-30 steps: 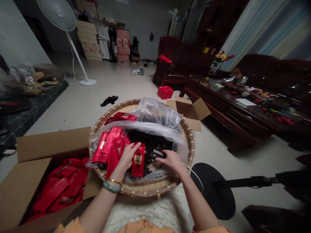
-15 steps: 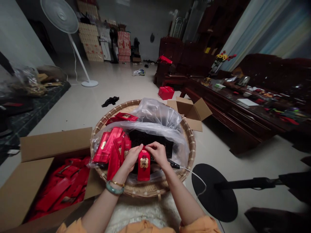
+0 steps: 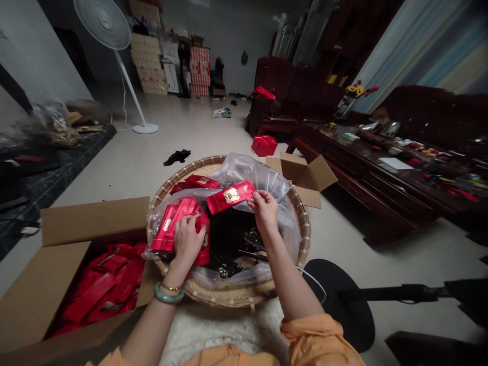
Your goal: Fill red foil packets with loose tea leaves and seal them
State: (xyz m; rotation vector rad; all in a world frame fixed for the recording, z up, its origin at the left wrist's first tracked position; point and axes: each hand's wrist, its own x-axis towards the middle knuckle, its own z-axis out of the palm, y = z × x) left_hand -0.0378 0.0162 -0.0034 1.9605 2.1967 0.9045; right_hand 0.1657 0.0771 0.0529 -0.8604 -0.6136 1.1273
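Observation:
By its end, my right hand [image 3: 264, 207] pinches a red foil pouch [image 3: 231, 196] with a gold label and dark characters, tilted over the basket's far side. My left hand [image 3: 188, 236] lies on a pile of red pouches [image 3: 163, 235], its fingers curled on one of them. Dark loose material [image 3: 229, 229] fills the clear plastic bag [image 3: 284, 223] lining the round woven basket [image 3: 304, 223]. A thin dark tool [image 3: 254, 255] with a white cord rests in the bag below my right wrist. More red pouches [image 3: 202, 181] lie at the basket's back left.
On the left, an open cardboard box [image 3: 63, 274] holds many red pouches. Another open box [image 3: 301, 175] stands behind the basket. A black round stand base [image 3: 339, 300] is at the right. Farther off are a dark wooden table [image 3: 354, 168] and a white fan [image 3: 107, 30].
My right hand has lifted the pouch up and away, turning it sideways. My left hand has let go of it and moved left onto the pile. The dark material is more exposed.

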